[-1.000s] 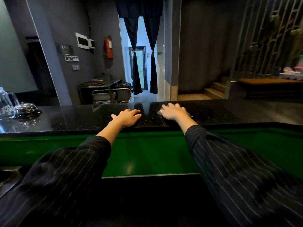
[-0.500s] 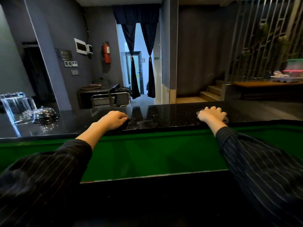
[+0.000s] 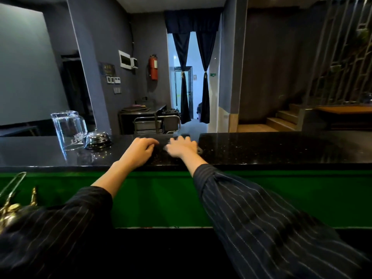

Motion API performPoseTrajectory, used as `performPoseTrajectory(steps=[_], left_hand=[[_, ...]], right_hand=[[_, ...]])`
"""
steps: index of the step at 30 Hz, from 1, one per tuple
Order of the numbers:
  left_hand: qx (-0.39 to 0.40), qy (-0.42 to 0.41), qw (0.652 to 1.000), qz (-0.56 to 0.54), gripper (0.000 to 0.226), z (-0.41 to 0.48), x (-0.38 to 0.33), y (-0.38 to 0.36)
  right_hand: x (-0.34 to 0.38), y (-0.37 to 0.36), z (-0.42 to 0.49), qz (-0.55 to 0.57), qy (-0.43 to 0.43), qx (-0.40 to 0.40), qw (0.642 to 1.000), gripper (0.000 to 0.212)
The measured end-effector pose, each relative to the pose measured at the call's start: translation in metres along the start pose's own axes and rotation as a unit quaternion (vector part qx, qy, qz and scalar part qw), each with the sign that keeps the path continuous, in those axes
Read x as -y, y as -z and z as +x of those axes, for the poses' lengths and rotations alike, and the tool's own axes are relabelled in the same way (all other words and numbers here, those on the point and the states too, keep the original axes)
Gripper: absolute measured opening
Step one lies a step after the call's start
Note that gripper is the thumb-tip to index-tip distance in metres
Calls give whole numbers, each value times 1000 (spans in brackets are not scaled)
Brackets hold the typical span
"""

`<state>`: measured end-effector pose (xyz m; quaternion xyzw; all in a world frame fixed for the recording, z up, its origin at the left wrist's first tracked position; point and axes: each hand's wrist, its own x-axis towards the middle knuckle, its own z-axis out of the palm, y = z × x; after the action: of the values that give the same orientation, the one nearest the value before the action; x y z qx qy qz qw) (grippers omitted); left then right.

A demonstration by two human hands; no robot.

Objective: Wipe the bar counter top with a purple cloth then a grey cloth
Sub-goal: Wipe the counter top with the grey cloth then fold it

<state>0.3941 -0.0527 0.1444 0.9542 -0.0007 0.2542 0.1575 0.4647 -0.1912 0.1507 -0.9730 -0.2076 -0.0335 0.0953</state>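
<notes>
Centrally, left hand (image 3: 138, 152), right hand (image 3: 182, 149) (counter edge (image 3: 261, 165) near)

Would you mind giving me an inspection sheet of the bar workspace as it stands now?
Surface: black speckled counter top, glossy; green panel below its front edge.
Job's things: a dark cloth under the right hand; too dim to tell its colour; no second cloth seen.
Clutter: clear glass jug and metal call bell at the left, close together.
Grippers: right hand flat on the cloth, blurred; left hand rests on the counter, fingers curled; whether it holds anything cannot be told.
Cables: nothing seen.
Surroundings: red fire extinguisher on the wall, dark curtains at a doorway, steps at the right.
</notes>
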Motion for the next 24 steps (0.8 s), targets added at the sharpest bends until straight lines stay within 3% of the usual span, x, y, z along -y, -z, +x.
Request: performPoseTrajectory(steps=[3, 5, 11, 16, 21, 24], left_hand=[[-18, 23, 999, -26, 33, 2, 6, -2], [-29, 40, 998, -47, 34, 1, 7, 0], [-29, 33, 998, -34, 41, 0, 39, 10], [-90, 45, 991, -90, 56, 1, 36, 4], [-125, 48, 986, -101, 64, -3, 35, 4], [-132, 46, 984, -106, 65, -3, 32, 3]], right_hand=[[12, 2, 5, -12, 100, 52, 994, 56], [-10, 8, 9, -22, 100, 59, 993, 56], [-138, 22, 34, -9, -112, 14, 994, 62], [-160, 16, 81, -18, -201, 43, 978, 70], [-105, 5, 111, -36, -136, 51, 989, 74], [-47, -5, 137, -59, -49, 106, 991, 84]])
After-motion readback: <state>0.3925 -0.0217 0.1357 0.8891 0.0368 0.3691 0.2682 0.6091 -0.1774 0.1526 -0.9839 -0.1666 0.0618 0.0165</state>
